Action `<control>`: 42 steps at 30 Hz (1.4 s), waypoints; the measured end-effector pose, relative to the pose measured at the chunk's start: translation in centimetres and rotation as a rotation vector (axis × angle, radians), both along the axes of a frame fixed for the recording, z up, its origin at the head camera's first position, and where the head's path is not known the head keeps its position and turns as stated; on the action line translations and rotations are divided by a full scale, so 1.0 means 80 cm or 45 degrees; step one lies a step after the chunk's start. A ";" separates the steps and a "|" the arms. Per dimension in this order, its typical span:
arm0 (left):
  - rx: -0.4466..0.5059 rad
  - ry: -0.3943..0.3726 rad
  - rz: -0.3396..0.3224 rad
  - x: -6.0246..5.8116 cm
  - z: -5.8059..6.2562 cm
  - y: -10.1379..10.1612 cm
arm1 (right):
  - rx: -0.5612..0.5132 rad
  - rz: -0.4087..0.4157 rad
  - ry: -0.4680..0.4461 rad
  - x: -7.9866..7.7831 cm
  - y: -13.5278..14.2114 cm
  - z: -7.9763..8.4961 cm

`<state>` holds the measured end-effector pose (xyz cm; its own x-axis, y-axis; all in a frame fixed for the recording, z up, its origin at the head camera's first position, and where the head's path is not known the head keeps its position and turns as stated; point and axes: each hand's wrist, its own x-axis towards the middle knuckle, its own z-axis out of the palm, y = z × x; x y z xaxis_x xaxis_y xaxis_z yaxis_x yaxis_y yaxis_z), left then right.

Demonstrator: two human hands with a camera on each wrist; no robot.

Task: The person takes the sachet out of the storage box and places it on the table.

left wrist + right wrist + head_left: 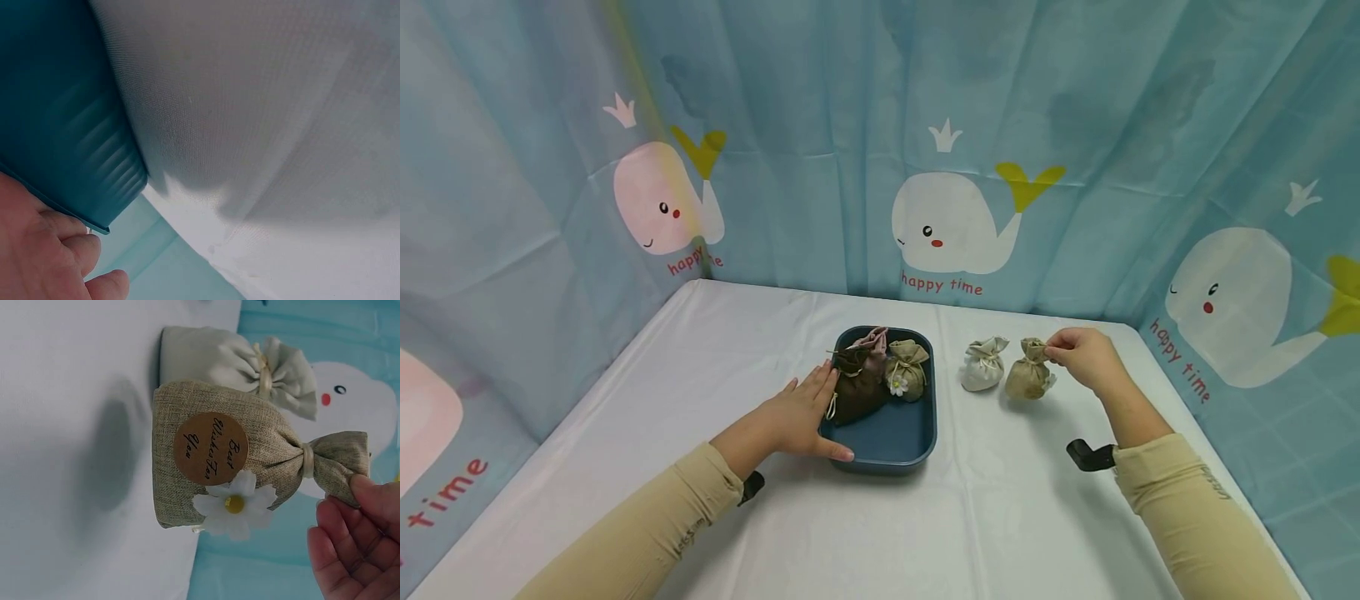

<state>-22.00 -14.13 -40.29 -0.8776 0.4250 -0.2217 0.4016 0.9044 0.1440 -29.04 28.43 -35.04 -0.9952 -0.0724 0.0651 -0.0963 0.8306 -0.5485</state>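
Backdrop: pale blue curtain, smooth fabric, printed whales. Bench is white-covered, lightly creased. On it, blue tray, rounded rectangle, ribbed near one corner. My left hand lies on its left rim, fingers fairly straight, gripping nothing. My right hand pinches the gathered top of a tan bag, thumb against fingers, right of the tray. Its shadow sits apart, so I read it as just off the bench. Step in hand, my call: picking this one up for the tray, which already holds a dark brown bag, a flowered bag and a pinkish bag. Next move calls for a firm pinch, a carry left past the white bag beside it, then down into the tray's bare near end. Tan cloth: coarse weave, plump body, squared base; white looks finer. Small stuff: round brown sticker, white-petalled flower, pale tie.
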 end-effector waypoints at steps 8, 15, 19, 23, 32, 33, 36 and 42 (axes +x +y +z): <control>-0.007 -0.005 0.005 0.000 0.000 0.000 | 0.027 0.004 0.006 -0.002 -0.005 -0.010; -0.003 -0.010 0.002 0.000 0.001 0.000 | 0.010 -0.004 -0.025 -0.003 -0.011 -0.016; -0.013 -0.004 0.006 0.000 0.000 0.000 | 0.020 -0.002 -0.013 -0.005 -0.015 -0.017; -0.007 0.001 0.005 0.000 -0.001 -0.001 | 0.022 -0.005 -0.035 -0.006 -0.019 -0.021; 0.001 -0.009 0.012 0.001 0.001 0.000 | 0.057 -0.018 -0.033 -0.010 -0.023 -0.031; -0.002 -0.008 0.012 0.001 0.001 0.000 | 0.061 -0.015 -0.032 -0.011 -0.023 -0.032; 0.000 -0.006 0.012 0.000 0.000 0.001 | 0.077 -0.006 -0.038 -0.010 -0.022 -0.030; -0.007 -0.004 0.013 0.001 0.001 0.001 | 0.062 0.013 -0.048 -0.009 -0.013 -0.022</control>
